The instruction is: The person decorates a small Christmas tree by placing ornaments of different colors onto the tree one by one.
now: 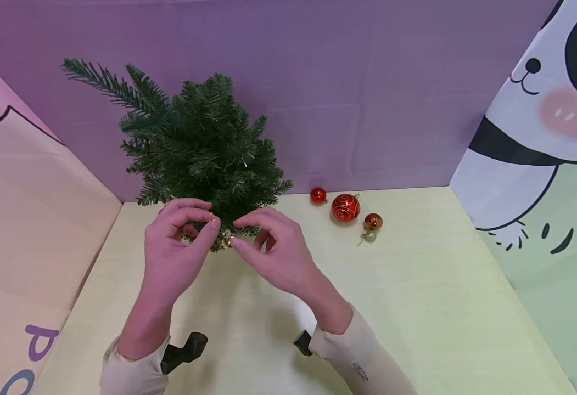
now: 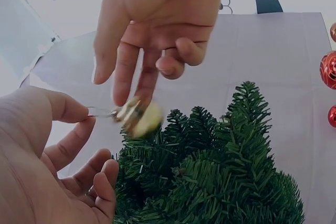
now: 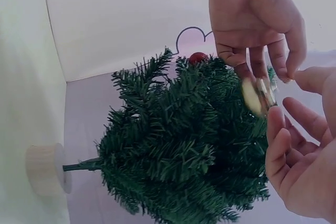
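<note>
My left hand (image 1: 181,247) pinches the thin wire loop of a small shiny gold bauble (image 2: 144,118) between thumb and index finger. The bauble dangles from the loop, blurred in both wrist views. My right hand (image 1: 280,249) is beside it, thumb and index finger apart, with the thumb tip close to the bauble in the head view. Both hands are in front of a green artificial Christmas tree (image 1: 204,142), which stands on a round wooden base (image 3: 44,169). A red ball (image 3: 198,57) shows at the tree's edge in the right wrist view.
Right of the tree on the pale table (image 1: 416,307) lie a small red ball (image 1: 318,195), a larger red patterned bauble (image 1: 345,208), a copper-coloured ball (image 1: 373,221) and a small pale gold one (image 1: 369,236). A purple cloth wall (image 1: 367,99) rises behind.
</note>
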A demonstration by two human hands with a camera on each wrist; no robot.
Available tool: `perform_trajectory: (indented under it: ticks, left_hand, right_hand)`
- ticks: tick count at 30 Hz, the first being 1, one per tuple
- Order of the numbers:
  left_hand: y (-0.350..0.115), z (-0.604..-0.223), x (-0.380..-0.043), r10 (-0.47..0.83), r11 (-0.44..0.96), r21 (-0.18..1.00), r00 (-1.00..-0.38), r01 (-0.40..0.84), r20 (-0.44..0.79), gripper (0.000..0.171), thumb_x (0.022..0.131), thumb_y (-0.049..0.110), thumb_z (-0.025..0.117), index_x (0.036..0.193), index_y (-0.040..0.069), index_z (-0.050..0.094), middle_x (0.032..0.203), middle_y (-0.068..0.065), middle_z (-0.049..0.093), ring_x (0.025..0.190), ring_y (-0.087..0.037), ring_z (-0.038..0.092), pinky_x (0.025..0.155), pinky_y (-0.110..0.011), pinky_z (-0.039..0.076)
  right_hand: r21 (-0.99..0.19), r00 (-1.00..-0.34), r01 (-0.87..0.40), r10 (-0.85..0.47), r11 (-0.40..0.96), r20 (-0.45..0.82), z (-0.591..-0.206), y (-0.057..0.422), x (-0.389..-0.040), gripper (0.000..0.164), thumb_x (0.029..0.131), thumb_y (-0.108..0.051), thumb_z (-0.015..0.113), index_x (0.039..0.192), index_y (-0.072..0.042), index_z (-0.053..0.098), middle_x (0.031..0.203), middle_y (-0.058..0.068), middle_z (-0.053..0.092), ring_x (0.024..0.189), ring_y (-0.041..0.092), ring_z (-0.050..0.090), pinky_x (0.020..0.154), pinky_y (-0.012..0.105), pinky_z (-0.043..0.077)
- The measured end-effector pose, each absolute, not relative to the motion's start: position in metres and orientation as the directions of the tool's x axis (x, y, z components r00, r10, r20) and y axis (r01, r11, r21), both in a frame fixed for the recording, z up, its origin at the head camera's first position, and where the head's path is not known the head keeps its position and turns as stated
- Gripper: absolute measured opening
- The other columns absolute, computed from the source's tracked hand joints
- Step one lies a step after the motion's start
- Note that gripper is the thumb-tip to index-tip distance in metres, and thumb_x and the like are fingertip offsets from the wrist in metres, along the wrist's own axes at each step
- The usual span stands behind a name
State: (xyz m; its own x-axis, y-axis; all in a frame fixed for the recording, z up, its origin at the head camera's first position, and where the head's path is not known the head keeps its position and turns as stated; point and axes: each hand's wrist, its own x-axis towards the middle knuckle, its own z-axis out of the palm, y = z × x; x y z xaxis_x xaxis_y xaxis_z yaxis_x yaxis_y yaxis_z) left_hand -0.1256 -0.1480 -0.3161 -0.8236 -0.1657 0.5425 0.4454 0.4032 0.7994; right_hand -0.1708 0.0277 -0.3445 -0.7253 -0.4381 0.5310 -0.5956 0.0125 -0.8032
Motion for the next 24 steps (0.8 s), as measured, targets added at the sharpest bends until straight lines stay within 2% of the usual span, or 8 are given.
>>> perform_trajectory:
  ticks: [5,15,24]
  left_hand:
    - [-0.15,-0.316,-0.126,-0.149,0.448,0.781,-0.825,0.435,0.545,0.004,0.086,-0.005,0.068,0.087,-0.008,0.07,0.107,-0.008,0.062,0.098,-0.014,0.053,0.069,-0.024,0.042]
    - [-0.15,-0.316,-0.126,-0.135,0.471,0.774,-0.833,0.422,0.536,0.005,0.088,-0.001,0.069,0.087,-0.004,0.071,0.108,-0.006,0.062,0.097,-0.013,0.054,0.069,-0.024,0.042]
    - [-0.151,-0.318,-0.126,-0.146,0.433,0.798,-0.842,0.418,0.52,0.005,0.088,-0.004,0.067,0.089,-0.009,0.07,0.108,-0.009,0.061,0.1,-0.014,0.052,0.069,-0.022,0.044]
  right_hand:
    - [-0.765,-0.706,-0.642,-0.433,0.056,0.56,-0.336,0.024,-0.173,0.017,0.089,-0.014,0.071,0.105,-0.007,0.071,0.105,-0.002,0.062,0.066,0.005,0.057,0.054,0.026,0.047]
    - [-0.727,-0.69,-0.676,-0.449,0.121,0.568,-0.328,0.017,-0.179,0.016,0.088,-0.013,0.072,0.103,-0.008,0.074,0.099,0.0,0.066,0.067,0.004,0.055,0.059,0.023,0.047]
    - [-0.72,-0.679,-0.683,-0.469,0.123,0.565,-0.325,0.014,-0.183,0.011,0.086,-0.012,0.074,0.097,-0.01,0.076,0.092,-0.006,0.066,0.068,0.003,0.055,0.064,0.022,0.049]
